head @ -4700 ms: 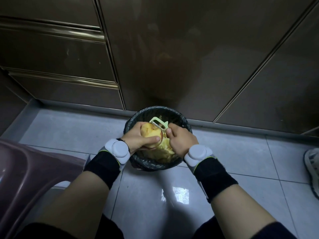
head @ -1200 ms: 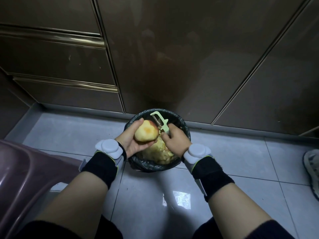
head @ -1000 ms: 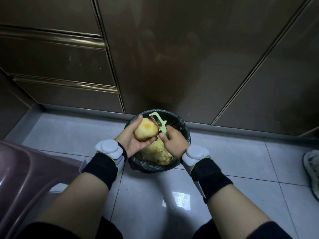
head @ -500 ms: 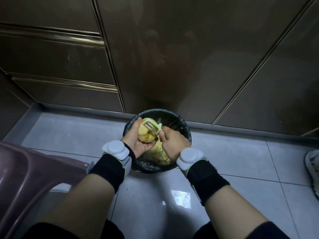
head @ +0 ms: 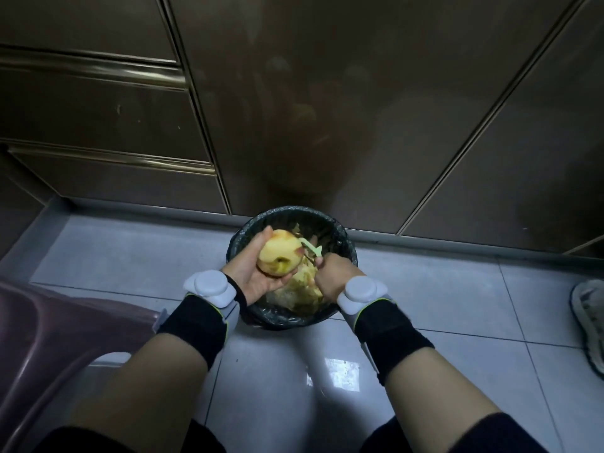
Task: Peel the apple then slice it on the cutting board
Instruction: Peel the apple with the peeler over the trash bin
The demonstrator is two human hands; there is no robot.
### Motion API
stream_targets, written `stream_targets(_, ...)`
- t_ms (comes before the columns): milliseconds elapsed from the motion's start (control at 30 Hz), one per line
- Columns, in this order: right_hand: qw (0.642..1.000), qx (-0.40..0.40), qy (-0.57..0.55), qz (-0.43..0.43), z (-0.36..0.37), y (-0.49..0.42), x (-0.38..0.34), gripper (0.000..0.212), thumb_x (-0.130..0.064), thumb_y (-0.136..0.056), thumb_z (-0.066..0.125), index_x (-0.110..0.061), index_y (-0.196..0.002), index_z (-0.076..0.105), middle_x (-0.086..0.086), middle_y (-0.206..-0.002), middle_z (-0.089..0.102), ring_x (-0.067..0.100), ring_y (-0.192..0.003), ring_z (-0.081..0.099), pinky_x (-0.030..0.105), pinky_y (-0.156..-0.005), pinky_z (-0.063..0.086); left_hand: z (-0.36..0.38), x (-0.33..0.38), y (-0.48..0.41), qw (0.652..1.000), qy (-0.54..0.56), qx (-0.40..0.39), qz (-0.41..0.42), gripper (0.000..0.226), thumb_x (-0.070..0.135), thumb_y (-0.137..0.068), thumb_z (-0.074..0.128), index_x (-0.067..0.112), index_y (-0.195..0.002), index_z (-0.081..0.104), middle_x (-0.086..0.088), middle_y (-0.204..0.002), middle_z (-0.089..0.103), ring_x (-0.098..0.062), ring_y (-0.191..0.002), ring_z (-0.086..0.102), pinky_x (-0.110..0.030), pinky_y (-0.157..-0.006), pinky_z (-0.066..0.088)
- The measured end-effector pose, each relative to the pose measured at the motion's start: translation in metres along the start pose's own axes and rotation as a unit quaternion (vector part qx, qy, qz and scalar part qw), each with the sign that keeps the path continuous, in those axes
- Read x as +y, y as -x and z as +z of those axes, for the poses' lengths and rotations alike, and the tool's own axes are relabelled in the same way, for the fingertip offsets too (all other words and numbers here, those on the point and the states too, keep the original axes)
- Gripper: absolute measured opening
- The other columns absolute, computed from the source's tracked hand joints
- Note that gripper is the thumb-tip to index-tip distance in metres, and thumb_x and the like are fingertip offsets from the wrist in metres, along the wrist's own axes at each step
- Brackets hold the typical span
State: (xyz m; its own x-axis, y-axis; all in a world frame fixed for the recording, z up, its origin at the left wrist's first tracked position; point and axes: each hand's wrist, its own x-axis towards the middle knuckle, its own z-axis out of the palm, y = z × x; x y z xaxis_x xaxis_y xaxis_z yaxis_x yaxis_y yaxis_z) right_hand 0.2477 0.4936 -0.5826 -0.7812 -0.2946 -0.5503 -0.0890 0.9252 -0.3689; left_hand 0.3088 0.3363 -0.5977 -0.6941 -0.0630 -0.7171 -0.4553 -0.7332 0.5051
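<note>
Holding the apple [head: 280, 256] over the bin [head: 287, 212], the left hand [head: 250, 277] cups it from below, with its fingers [head: 277, 280] curled round the fruit. The apple is mostly bare and yellow, with a bit of red skin at the top and on the right side. The right hand [head: 335, 276] grips a light green peeler [head: 312, 248], its fingers wrapped tight round the handle. The head of the peeler touches the right side of the apple, by the red skin. The bin is round and black, with a dark bag in it, and it stands on the grey tiled floor [head: 441, 289] right against the brown cupboards [head: 327, 109]. A heap of pale peels [head: 300, 294] lies inside the bin, under both hands. Each wrist wears a grey and white band [head: 210, 286] with a black cuff behind it. A purple seat [head: 49, 338] is at the left edge, and a worn shoe [head: 588, 322] lies on the floor far to the right.
</note>
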Motion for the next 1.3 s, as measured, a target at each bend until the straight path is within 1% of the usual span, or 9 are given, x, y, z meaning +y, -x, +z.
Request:
stream_targets(133, 0.992, 0.1, 0.021, -0.073, -0.008, 0.013, -0.005, 0.031, -0.036, -0.103, 0.028, -0.015, -0.105, 0.051, 0.012, -0.105, 0.064, 0.034, -0.095, 0.06, 0.035, -0.073, 0.042, -0.005, 0.004, -0.002, 0.999, 0.024, 0.035, -0.009, 0.074, 0.059, -0.073, 0.071, 0.011, -0.128, 0.056, -0.02, -0.118, 0.066, -0.037, -0.09, 0.067, -0.037, -0.066, 0.057)
stream_targets(333, 0.981, 0.098, 0.014, -0.166, -0.007, 0.024, -0.017, 0.022, -0.037, -0.102, 0.029, -0.023, -0.088, 0.041, 0.011, -0.097, 0.064, 0.035, -0.091, 0.059, 0.039, -0.073, 0.045, -0.002, 0.003, -0.001, 0.999, 0.032, 0.029, -0.005, 0.067, 0.059, -0.08, 0.066, 0.009, -0.125, 0.058, -0.019, -0.12, 0.064, -0.035, -0.095, 0.063, -0.042, -0.066, 0.059)
stream_targets(567, 0.986, 0.11, 0.023, -0.123, -0.008, 0.02, -0.018, 0.024, -0.036, -0.102, 0.03, -0.023, -0.088, 0.044, 0.01, -0.097, 0.064, 0.034, -0.085, 0.058, 0.036, -0.069, 0.043, 0.0, 0.005, 0.005, 1.0, 0.001, 0.017, 0.012, 0.042, 0.044, -0.092, 0.059, 0.011, -0.118, 0.059, -0.017, -0.111, 0.066, -0.029, -0.089, 0.067, -0.04, -0.068, 0.059)
stream_targets(700, 0.996, -0.03, 0.078, -0.028, 0.001, 0.006, 0.003, 0.025, -0.03, -0.096, 0.042, -0.016, -0.104, 0.061, 0.011, -0.109, 0.066, 0.03, -0.087, 0.059, 0.03, -0.072, 0.043, 0.0, 0.005, 0.01, 1.0, -0.012, -0.019, -0.003, 0.041, 0.043, -0.089, 0.062, 0.013, -0.117, 0.058, -0.018, -0.11, 0.066, -0.03, -0.081, 0.072, -0.042, -0.072, 0.058)
stream_targets(767, 0.996, -0.052, 0.077, -0.007, 0.003, 0.005, 0.008, 0.03, -0.034, -0.096, 0.043, -0.014, -0.108, 0.062, 0.012, -0.113, 0.066, 0.03, -0.092, 0.061, 0.03, -0.074, 0.043, 0.0, 0.006, 0.011, 0.999, -0.008, -0.034, -0.008, 0.048, 0.046, -0.087, 0.064, 0.012, -0.12, 0.057, -0.018, -0.112, 0.066, -0.031, -0.082, 0.072, -0.042, -0.073, 0.058)
stream_targets(900, 0.998, 0.005, 0.061, -0.018, -0.006, 0.008, 0.001, 0.012, -0.027, -0.096, 0.039, -0.023, -0.096, 0.051, 0.009, -0.106, 0.064, 0.03, -0.085, 0.057, 0.031, -0.073, 0.042, -0.004, 0.006, 0.009, 1.0, 0.007, 0.007, -0.025, 0.064, 0.052, -0.079, 0.071, 0.013, -0.126, 0.053, -0.02, -0.126, 0.057, -0.039, -0.097, 0.065, -0.05, -0.073, 0.057)
stream_targets(1000, 0.995, 0.063, 0.046, -0.054, -0.004, 0.012, -0.004, 0.021, -0.034, -0.101, 0.032, -0.02, -0.096, 0.048, 0.01, -0.102, 0.065, 0.033, -0.087, 0.059, 0.034, -0.072, 0.044, -0.006, 0.007, 0.006, 0.999, 0.038, 0.024, -0.007, 0.06, 0.05, -0.08, 0.071, 0.014, -0.124, 0.052, -0.02, -0.128, 0.054, -0.044, -0.106, 0.06, -0.059, -0.074, 0.056)
stream_targets(1167, 0.983, 0.102, 0.012, -0.151, -0.005, 0.022, -0.014, 0.02, -0.037, -0.103, 0.03, -0.025, -0.09, 0.041, 0.011, -0.097, 0.064, 0.035, -0.088, 0.059, 0.038, -0.073, 0.047, -0.005, 0.004, 0.004, 0.998, 0.055, 0.024, 0.017, 0.057, 0.049, -0.083, 0.068, 0.01, -0.123, 0.057, -0.018, -0.125, 0.059, -0.037, -0.105, 0.063, -0.048, -0.068, 0.058)
stream_targets(1300, 0.982, 0.102, 0.034, -0.156, 0.0, 0.021, -0.019, 0.022, -0.037, -0.102, 0.03, -0.024, -0.087, 0.039, 0.011, -0.096, 0.064, 0.035, -0.088, 0.059, 0.039, -0.072, 0.047, -0.001, 0.004, 0.006, 0.999, 0.035, 0.026, 0.007, 0.045, 0.048, -0.09, 0.061, 0.012, -0.117, 0.061, -0.017, -0.118, 0.065, -0.032, -0.096, 0.065, -0.044, -0.063, 0.059)
